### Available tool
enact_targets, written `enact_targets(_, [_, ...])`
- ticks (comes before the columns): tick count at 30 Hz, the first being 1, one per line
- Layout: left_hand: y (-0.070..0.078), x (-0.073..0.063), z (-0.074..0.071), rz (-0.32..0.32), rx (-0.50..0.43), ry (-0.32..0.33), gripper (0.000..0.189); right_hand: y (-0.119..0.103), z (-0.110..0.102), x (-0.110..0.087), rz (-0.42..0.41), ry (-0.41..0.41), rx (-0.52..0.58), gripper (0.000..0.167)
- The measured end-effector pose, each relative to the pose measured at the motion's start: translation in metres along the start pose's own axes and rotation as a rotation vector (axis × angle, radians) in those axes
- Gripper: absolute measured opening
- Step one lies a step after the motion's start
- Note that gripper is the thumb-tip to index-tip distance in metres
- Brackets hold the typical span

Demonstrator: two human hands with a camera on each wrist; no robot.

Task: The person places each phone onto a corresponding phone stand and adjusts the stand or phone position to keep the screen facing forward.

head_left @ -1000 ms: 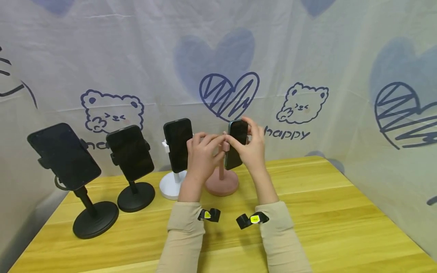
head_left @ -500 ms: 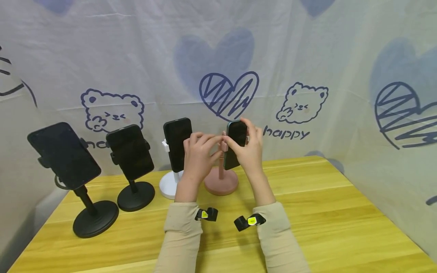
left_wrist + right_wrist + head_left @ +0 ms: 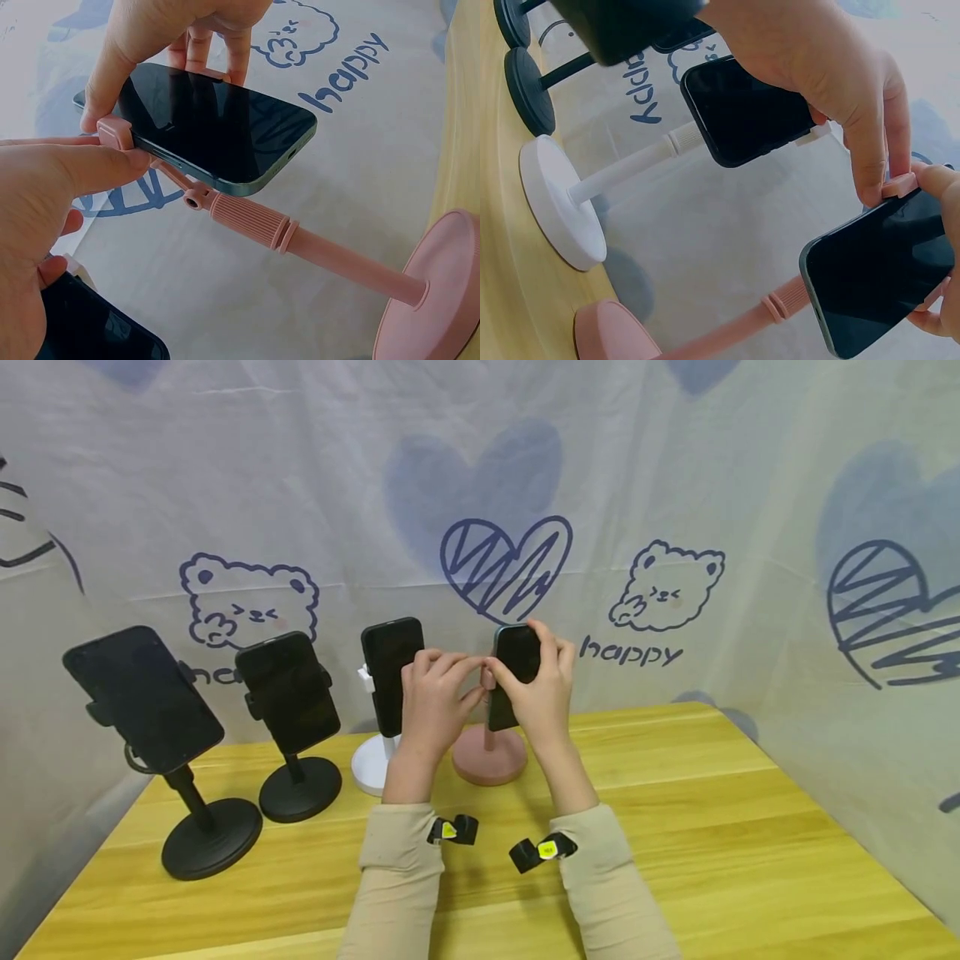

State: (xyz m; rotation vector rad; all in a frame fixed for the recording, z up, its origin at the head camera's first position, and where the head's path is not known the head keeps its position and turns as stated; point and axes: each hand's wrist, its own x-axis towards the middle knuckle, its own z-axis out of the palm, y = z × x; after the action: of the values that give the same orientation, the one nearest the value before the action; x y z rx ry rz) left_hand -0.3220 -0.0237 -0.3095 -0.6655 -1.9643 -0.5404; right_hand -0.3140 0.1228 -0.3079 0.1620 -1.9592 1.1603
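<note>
A dark phone [image 3: 516, 677] stands nearly upright at the head of a pink phone stand [image 3: 489, 755], between the stand's side clamps. My right hand [image 3: 542, 697] grips this phone across its width, thumb on the near left edge by the clamp and fingers along the opposite side. With thumb and fingertips, my left hand [image 3: 438, 702] pinches the small pink clamp [image 3: 115, 133] at the phone's left edge. In the left wrist view the phone's screen faces up toward the camera and the pink stem runs below it. The phone's back and the rear of the holder are hidden.
Left of the hands stand a white stand [image 3: 562, 202] with a phone [image 3: 392, 672], then two black stands [image 3: 300, 789] bearing phones [image 3: 288, 693]. They sit on a wooden table [image 3: 720, 843] before a printed cloth [image 3: 337, 485]. The white stand is close beside my left hand.
The phone on the pink stand has shifted slightly left relative to the base, and my right hand has moved left with it. My left hand keeps its pinch, slightly farther left.
</note>
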Motion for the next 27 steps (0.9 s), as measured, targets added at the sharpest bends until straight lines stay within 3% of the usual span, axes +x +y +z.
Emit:
enact_targets(9, [0.003,0.0,-0.005,-0.027,0.004,-0.044,0.03,-0.003,-0.006,0.003,0.028,-0.069,-0.044,0.072])
enact_targets(18, [0.005,0.006,-0.019,-0.074,-0.013,-0.13,0.031,-0.015,-0.027,0.013,0.08,-0.215,-0.081,0.072])
enact_targets(27, [0.0,0.006,-0.04,-0.151,-0.061,-0.092,0.025,-0.02,-0.057,0.02,0.05,-0.137,-0.023,0.063])
